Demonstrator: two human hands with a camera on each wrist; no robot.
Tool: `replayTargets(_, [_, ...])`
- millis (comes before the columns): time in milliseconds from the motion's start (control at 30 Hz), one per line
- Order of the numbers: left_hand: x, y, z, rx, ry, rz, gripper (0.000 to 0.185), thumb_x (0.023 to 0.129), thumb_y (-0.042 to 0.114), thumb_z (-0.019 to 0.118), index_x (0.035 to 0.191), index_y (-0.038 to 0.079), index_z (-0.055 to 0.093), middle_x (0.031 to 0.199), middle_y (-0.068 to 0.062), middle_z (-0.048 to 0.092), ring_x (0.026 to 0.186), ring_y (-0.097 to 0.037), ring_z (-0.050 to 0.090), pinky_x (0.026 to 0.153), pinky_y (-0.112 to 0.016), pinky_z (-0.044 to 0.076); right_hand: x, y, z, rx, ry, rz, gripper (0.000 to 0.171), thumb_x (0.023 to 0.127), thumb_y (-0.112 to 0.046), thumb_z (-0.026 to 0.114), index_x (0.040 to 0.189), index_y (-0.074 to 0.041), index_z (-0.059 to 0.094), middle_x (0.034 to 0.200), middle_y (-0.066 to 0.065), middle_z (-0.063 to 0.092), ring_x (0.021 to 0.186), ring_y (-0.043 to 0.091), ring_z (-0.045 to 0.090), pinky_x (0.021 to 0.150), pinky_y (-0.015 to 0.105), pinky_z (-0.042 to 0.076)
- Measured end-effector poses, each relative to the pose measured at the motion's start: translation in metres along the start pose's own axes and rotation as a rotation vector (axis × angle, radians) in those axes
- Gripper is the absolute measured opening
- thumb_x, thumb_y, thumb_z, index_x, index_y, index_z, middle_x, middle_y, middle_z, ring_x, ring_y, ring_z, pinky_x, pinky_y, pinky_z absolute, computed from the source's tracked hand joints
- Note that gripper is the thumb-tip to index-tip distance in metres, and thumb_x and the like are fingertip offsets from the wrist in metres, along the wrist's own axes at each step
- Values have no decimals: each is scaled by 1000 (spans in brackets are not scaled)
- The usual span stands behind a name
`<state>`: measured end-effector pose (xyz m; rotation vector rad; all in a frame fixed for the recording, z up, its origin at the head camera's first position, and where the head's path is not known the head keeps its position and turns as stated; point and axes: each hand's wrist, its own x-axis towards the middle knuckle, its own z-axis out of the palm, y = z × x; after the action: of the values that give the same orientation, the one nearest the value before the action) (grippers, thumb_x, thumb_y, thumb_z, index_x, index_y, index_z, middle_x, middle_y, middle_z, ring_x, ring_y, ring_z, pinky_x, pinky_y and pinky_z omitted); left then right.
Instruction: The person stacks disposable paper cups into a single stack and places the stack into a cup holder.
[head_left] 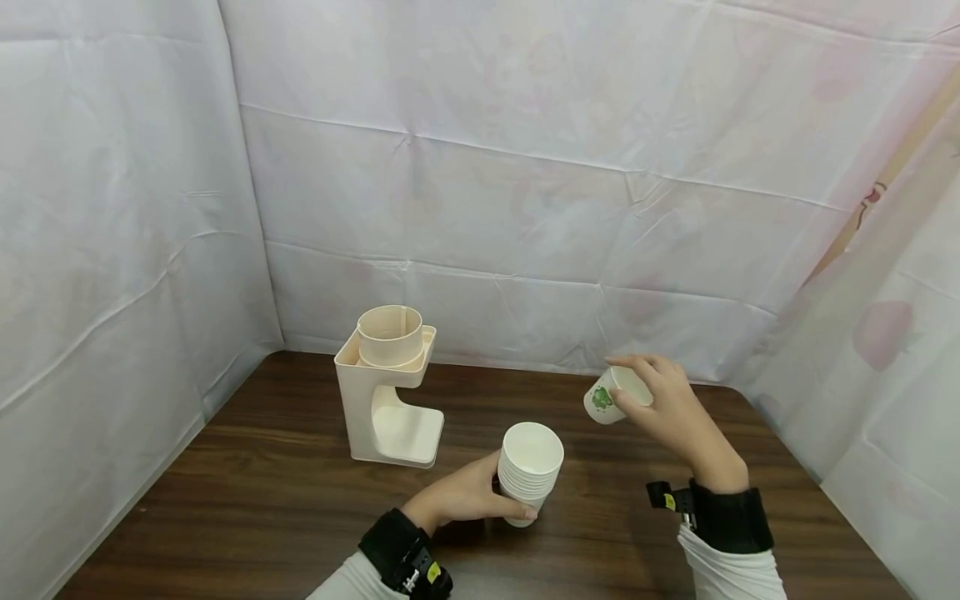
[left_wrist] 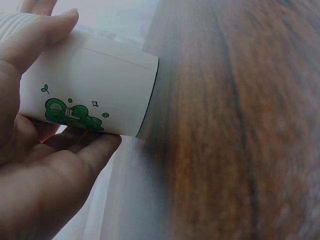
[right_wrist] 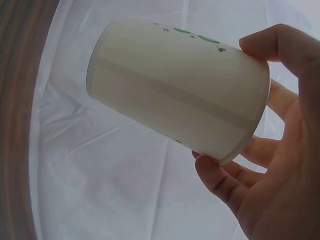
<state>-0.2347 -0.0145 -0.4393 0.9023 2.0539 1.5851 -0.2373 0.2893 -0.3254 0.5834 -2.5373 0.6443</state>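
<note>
A stack of white paper cups (head_left: 532, 458), mouths up, stands at the middle front of the table, and my left hand (head_left: 465, 493) grips it around the side. In the left wrist view the lowest cup (left_wrist: 95, 85) shows a green cartoon print, with fingers and thumb curled about the stack. To the right, my right hand (head_left: 667, 408) holds a single paper cup (head_left: 609, 397) near its rim, tilted and above the table. The right wrist view shows that cup (right_wrist: 175, 90) pinched between thumb and fingers, its green print partly turned away.
A cream-coloured holder (head_left: 360, 417) with a round cylinder (head_left: 390, 333) on top and a flat base stands at the back left of the dark wooden table (head_left: 262, 467). White cloth (head_left: 487, 208) hangs behind and at both sides.
</note>
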Motion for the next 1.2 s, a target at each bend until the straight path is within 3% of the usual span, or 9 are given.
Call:
replayTargets(367, [3,-2,2,-10,0,13,69,80,17,86,139,21,49,120,10,63,115,-10,57,104,-38,37,-3,-32,-9,-7,37,-181,45,91,-14,72,134,-20,63,138,17,54,127,44,43,93,65,37])
replayTargets(567, [5,-3,4,-19,-12,16,69,81,16,85,139,21,49,120,11,63,115,-9,57,103,-35,38,-8,-51,-16,-2,74,-236,51,88,-12,74,136,-24,62,142,12,52,129,35,44,77,45,54])
replayTargets(900, [5,0,4,-29,-45,35,68,83,15,83,139,23,47,120,10,63,113,-9,58,102,-35,40,-10,-78,-11,31,39,-386,56,87,-13,74,139,-27,58,145,11,50,131,35,44,93,59,43])
replayTargets(1200, [5,0,2,-33,-59,46,67,84,14,82,140,22,46,120,9,62,113,-10,58,100,-35,41,-9,-91,1,62,-20,-432,51,89,-16,71,137,-27,59,144,6,49,131,32,45,96,55,43])
